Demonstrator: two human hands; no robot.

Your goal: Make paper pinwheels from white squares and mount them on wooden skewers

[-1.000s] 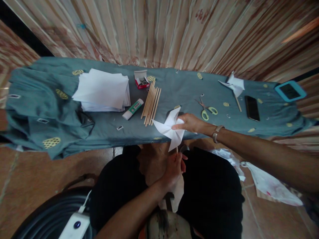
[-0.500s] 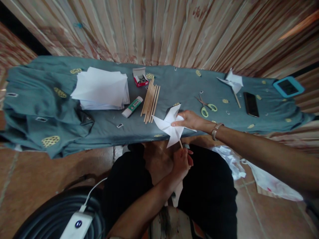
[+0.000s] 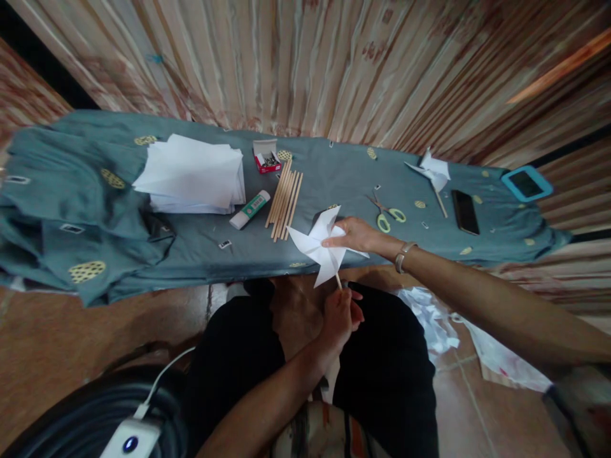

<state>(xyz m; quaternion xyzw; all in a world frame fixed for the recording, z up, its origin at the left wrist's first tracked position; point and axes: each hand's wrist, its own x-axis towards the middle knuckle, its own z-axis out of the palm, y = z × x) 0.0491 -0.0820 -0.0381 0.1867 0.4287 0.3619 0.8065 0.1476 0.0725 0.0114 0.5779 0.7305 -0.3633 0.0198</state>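
A white paper pinwheel (image 3: 315, 247) on a thin wooden stick (image 3: 338, 280) is held over the front edge of the cloth-covered table. My right hand (image 3: 353, 235) presses its thumb on the pinwheel's middle, with the fingers behind the paper. Below it, my left hand (image 3: 340, 316) is closed around the stick. How far the stick reaches inside that fist is hidden. Beyond and left of the pinwheel lie several loose wooden sticks (image 3: 285, 200). Scissors with green handles (image 3: 386, 213) rest open to the right of it.
On the patterned green cloth (image 3: 200, 248) are a stack of white paper (image 3: 191, 172), a glue stick (image 3: 249, 209), a red box of small metal pins (image 3: 267, 159), another pinwheel (image 3: 434, 170), a black phone (image 3: 465, 212) and a blue-framed device (image 3: 527, 183). Paper scraps (image 3: 429, 318) lie on the floor.
The camera view has shifted slightly, so the table's things sit a little differently in the picture. Both hands keep their hold on the pinwheel, with hardly any other movement.
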